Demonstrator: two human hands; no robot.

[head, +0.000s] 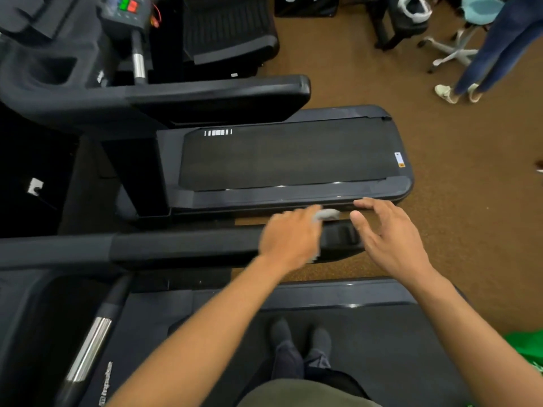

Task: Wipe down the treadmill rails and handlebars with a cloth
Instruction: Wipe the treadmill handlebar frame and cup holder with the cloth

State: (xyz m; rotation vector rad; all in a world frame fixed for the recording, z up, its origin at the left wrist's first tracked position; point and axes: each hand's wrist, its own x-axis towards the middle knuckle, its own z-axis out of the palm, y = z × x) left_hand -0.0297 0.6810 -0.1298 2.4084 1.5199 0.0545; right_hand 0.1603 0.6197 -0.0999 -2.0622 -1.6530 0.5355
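I stand on a black treadmill; its dark padded handlebar (182,245) runs from the left edge to the middle of the head view. My left hand (289,236) lies blurred on the handlebar's right end, shut on a small pale grey cloth (326,214) that sticks out past the fingertips. My right hand (388,233) hovers just right of the handlebar's tip with fingers spread, holding nothing. The treadmill's side rail (338,292) shows below the hands. A chrome-banded grip (88,348) slants at lower left.
A second treadmill (288,154) stands parallel beyond the handlebar, its console arm (217,95) above it. Brown carpet (470,230) fills the right side. Another person's legs (493,54) and a stool base (452,51) are at top right. A green object (526,345) sits at the right edge.
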